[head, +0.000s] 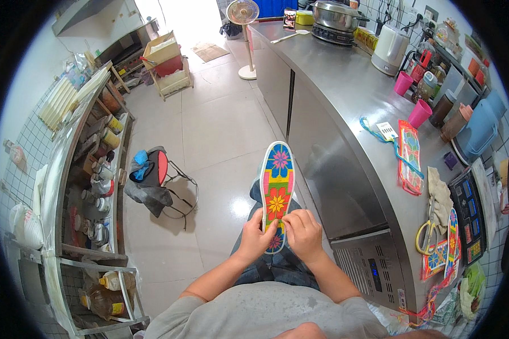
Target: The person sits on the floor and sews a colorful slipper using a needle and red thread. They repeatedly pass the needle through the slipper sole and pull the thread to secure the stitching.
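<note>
An embroidered insole [278,182] with a white rim stands lengthwise over my lap. Bright flower and block patterns cover its face. My left hand [256,235] grips its lower left side, the thumb lying across the front. At the lower right edge, the fingertips of my right hand [303,233] are pinched together against the insole. Whether they grip its edge or something fine such as a needle or thread is too small to tell. Part of the insole's lower end shows between my hands.
To my right runs a steel counter [322,68] bearing yellow-handled scissors [425,239], another patterned insole [452,237], coloured threads [432,301], a packet [409,159] and a scale [466,212]. A stool [163,169] draped with dark cloth and crowded shelves [97,178] stand left. A fan [246,42] stands ahead.
</note>
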{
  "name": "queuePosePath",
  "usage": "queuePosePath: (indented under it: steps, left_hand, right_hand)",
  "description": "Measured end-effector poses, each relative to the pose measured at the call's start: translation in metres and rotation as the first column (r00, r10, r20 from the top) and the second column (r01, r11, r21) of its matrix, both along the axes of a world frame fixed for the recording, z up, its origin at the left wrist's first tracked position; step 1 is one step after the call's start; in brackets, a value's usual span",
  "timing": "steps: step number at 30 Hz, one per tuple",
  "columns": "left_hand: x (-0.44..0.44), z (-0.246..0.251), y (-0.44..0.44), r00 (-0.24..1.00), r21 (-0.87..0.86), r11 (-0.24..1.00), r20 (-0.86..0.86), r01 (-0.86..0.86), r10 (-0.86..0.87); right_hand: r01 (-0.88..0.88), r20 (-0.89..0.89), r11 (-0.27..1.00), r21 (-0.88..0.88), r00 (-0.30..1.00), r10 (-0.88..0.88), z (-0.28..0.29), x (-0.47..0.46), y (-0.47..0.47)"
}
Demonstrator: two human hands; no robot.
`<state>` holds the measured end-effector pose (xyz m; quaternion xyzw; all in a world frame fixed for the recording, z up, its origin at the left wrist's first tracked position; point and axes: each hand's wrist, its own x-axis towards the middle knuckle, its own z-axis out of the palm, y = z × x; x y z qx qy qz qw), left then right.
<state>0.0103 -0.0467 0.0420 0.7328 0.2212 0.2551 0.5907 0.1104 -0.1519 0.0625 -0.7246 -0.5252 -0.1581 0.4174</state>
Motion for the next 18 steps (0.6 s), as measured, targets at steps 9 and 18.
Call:
queuePosePath:
  steps: [9, 18]
  left_hand:
    - [0.0, 0.001, 0.0, 0.959, -0.281, 0.954, 0.282, 0.105, -0.022]
    - [-0.007, -0.008, 0.011, 0.884, -0.236, 0.886, 0.357, 0.399, -0.303]
  right_hand:
    - [-0.025, -0.653, 0.974, 0.224, 0.738, 0.169, -0.014, 0.006, -0.002]
    - [-0.139, -0.789, 0.828, 0.543, -0.421, 0.447, -0.02, 0.002, -0.011]
